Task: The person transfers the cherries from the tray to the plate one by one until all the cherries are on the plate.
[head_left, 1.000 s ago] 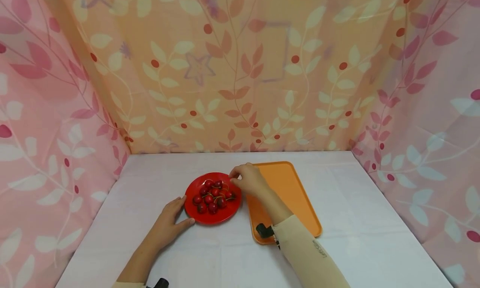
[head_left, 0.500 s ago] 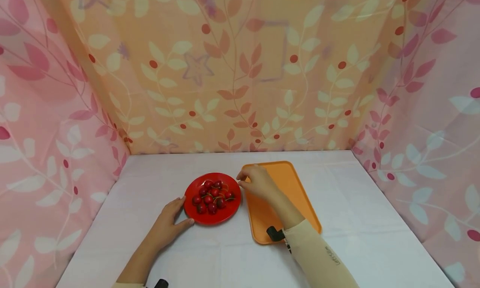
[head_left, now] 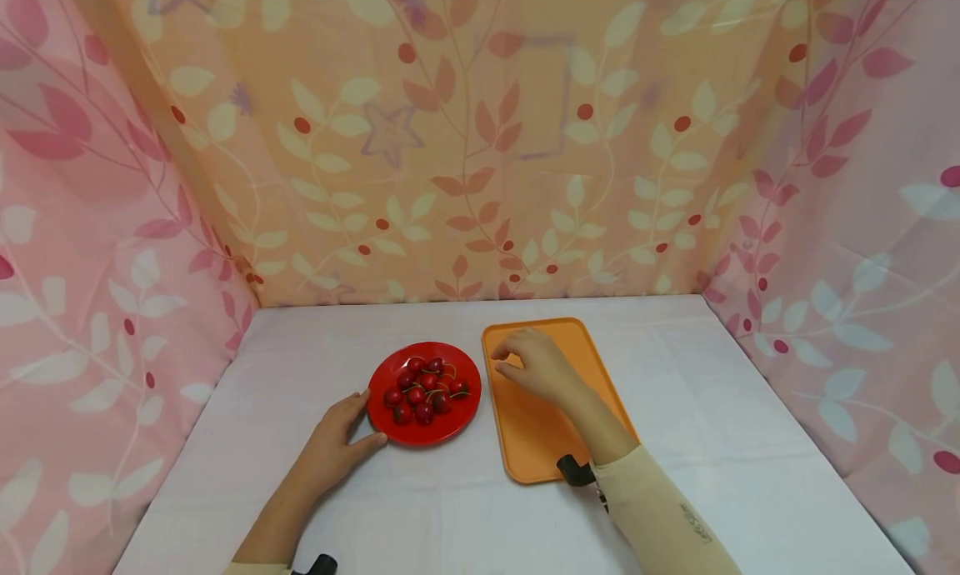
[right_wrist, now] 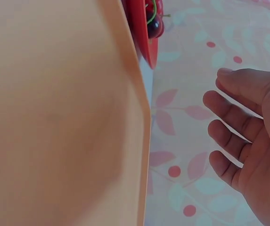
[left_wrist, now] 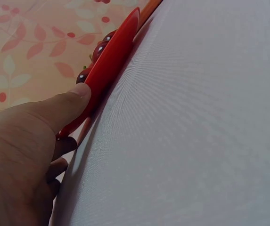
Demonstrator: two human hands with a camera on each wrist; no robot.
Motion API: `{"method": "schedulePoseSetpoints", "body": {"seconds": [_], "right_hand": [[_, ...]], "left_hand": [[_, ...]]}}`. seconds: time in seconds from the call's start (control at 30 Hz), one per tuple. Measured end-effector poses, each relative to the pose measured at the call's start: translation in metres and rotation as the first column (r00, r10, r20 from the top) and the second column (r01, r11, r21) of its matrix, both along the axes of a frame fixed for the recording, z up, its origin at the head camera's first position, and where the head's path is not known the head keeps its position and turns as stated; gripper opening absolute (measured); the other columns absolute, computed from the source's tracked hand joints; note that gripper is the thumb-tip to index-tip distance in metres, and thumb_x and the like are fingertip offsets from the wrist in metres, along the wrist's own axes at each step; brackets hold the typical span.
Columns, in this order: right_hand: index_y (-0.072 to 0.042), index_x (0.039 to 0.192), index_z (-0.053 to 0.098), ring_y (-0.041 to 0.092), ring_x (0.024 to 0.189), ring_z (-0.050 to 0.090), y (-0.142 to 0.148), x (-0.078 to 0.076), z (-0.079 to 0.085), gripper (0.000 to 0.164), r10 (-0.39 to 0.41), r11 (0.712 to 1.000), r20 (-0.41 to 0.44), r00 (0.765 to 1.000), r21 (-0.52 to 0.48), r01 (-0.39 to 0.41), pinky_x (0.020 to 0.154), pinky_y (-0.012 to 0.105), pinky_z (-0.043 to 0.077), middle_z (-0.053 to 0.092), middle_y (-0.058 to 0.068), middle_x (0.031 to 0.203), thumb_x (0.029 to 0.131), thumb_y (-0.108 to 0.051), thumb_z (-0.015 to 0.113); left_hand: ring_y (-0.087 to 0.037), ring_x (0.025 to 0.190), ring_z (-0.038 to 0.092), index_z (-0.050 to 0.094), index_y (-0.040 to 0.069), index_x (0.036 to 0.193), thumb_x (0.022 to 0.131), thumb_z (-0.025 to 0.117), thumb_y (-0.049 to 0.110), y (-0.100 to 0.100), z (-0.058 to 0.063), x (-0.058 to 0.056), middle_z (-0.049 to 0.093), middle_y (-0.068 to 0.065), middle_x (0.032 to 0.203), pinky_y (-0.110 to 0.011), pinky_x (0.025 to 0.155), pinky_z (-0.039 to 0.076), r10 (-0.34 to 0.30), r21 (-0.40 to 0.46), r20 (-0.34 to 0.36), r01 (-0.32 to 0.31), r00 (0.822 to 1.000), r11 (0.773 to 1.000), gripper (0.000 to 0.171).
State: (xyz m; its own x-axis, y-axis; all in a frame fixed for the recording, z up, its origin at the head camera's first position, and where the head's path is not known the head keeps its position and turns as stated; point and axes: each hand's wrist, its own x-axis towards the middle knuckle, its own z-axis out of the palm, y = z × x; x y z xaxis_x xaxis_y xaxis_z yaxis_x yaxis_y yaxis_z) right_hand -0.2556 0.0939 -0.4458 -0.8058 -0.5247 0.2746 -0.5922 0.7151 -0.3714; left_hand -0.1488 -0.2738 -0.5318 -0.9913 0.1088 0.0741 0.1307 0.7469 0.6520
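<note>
Several dark red cherries with green stems (head_left: 417, 395) lie heaped on a round red plate (head_left: 453, 423). My left hand (head_left: 330, 446) rests against the plate's lower left rim, thumb and fingers spread along it. In the left wrist view the thumb (left_wrist: 73, 101) touches the rim from the near side. Over the upper part of an orange rectangular tray (head_left: 525, 442) hovers my right hand (head_left: 542, 367). Its fingers are loosely bent, and the right wrist view shows nothing between them. That hand stands apart from the plate.
The tray lies just right of the plate on a white-covered table (head_left: 420, 508). Patterned cloth walls (head_left: 480, 142) enclose the back and both sides. A black wrist mount (head_left: 576, 472) hangs below the right sleeve.
My right hand has moved right, away from the plate's upper right rim to above the tray. The left hand, plate and cherries have stayed put.
</note>
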Motion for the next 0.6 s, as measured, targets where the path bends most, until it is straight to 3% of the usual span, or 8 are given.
{"method": "schedulePoseSetpoints", "body": {"seconds": [0.33,0.47,0.6], "right_hand": [[-0.018,0.104,0.078,0.021,0.105,0.06,0.021,0.011,-0.002,0.012,-0.02,1.0,-0.047,0.999,0.023,0.021,0.101,0.046,0.045,0.073,-0.005,0.103,0.092,-0.022,0.078],[-0.019,0.103,0.077,0.022,0.105,0.06,0.03,0.013,-0.002,0.012,-0.031,0.998,-0.084,0.996,0.051,0.036,0.1,0.047,0.046,0.073,-0.004,0.104,0.092,-0.023,0.079],[-0.017,0.104,0.077,0.023,0.106,0.06,0.041,0.014,-0.003,0.013,-0.023,0.997,-0.105,0.994,0.068,0.03,0.099,0.048,0.047,0.074,-0.003,0.105,0.091,-0.021,0.079]], "left_hand": [[-0.041,0.142,0.045,0.052,0.012,0.151,0.09,0.079,0.04,-0.004,0.003,-0.002,0.053,-0.015,0.151,-0.066,0.113,0.038,0.025,-0.012,-0.041,-0.026,0.999,1.0,0.073],[-0.038,0.139,0.049,0.059,0.014,0.145,0.09,0.078,0.036,-0.005,0.01,-0.003,0.061,-0.011,0.144,-0.065,0.112,0.04,0.069,-0.013,-0.01,-0.069,0.998,0.998,0.062],[-0.037,0.135,0.053,0.063,0.014,0.14,0.092,0.076,0.038,-0.007,0.019,-0.002,0.066,-0.008,0.137,-0.064,0.11,0.042,0.089,-0.074,0.016,-0.087,0.996,0.993,0.055]]}}
